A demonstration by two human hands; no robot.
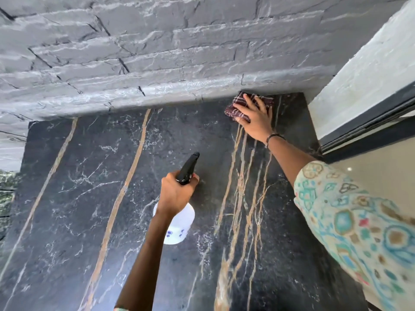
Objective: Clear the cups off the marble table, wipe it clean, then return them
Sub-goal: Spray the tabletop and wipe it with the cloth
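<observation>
worktop (pixel 67 221): black marble, gold veins. right grip (pixel 254 115): fingers spread flat on checked cloth (pixel 238 104), far right corner. left grip (pixel 176 194): curled round spray bottle (pixel 177 223), centre.

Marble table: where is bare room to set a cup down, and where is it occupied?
The marble table is bare left of the spray bottle, out to its left edge, and along the near edge. The far right corner by the stone wall is taken: the right hand presses a cloth.
</observation>
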